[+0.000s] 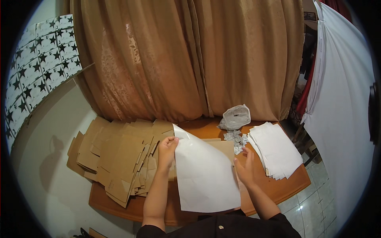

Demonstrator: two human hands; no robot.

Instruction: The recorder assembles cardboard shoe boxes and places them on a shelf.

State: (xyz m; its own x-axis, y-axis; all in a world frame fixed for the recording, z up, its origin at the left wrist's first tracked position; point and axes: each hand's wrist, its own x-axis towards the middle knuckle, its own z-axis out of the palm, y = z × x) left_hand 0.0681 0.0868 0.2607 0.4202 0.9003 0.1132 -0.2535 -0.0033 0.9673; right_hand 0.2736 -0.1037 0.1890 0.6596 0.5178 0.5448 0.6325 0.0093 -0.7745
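Observation:
A large white sheet of paper hangs in front of me, curved and glossy, over the near part of the table. My left hand pinches its left edge close to the upper corner. At the sheet's right side, my right hand has its fingers raised and apart, with nothing seen in it; whether the thumb touches the paper's edge is hard to see. Behind the sheet lies a brown cardboard piece, mostly covered. Just beyond the right fingertips are small silvery-grey packets in a loose heap.
Flattened cardboard pieces overlap in a big pile on the left of the wooden table. A stack of white sheets lies on the right. A clear plastic bag sits at the back, before the brown curtain.

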